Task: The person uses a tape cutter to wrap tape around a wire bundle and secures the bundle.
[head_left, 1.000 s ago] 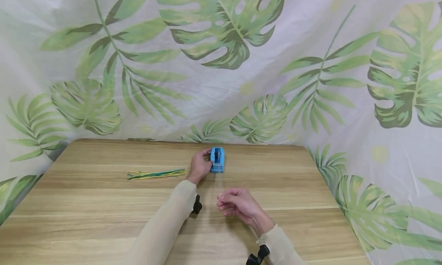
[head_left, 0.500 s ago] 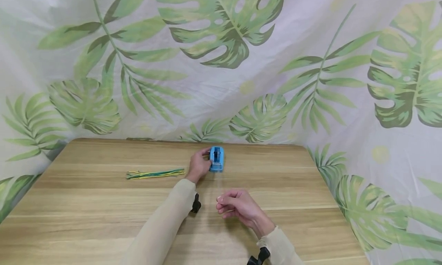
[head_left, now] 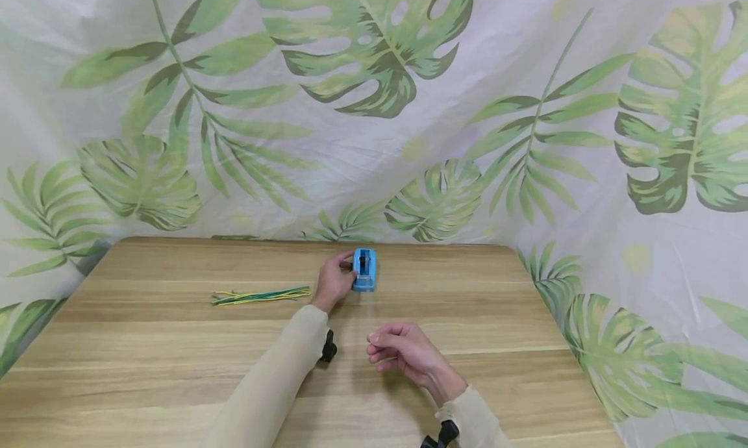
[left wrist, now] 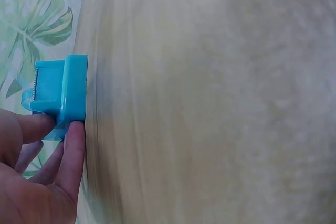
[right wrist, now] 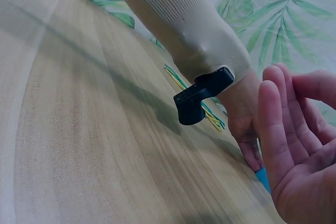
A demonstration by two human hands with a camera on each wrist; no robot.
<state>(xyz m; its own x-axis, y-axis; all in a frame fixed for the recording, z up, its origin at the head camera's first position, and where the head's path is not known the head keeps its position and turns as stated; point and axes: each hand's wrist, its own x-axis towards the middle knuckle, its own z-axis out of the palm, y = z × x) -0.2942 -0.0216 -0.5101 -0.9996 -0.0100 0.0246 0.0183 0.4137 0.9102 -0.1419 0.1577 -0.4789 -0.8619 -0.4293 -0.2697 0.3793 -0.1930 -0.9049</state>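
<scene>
My left hand [head_left: 334, 281] grips a blue tape dispenser [head_left: 364, 284] from its left side, near the table's far edge. In the left wrist view, the thumb and fingers are against the side of the dispenser [left wrist: 76, 87], below its serrated cutting edge. A faint strip of clear tape [head_left: 369, 310] runs from the dispenser's front toward me. My right hand [head_left: 409, 352] pinches the strip's near end between thumb and fingertips, above the table. In the right wrist view, the thumb of the right hand [right wrist: 304, 150] meets the fingers, while the tape itself is hard to make out.
A bundle of thin green and yellow strands [head_left: 261, 296] lies on the wooden table [head_left: 146, 344], left of my left hand. Behind the table hangs a leaf-patterned cloth [head_left: 350, 143]. Black wrist devices [head_left: 329, 347] sit on both sleeves.
My right hand has drawn slightly toward me, so the tape strip looks a little longer. The left hand stays on the dispenser. The head view has shifted a little.
</scene>
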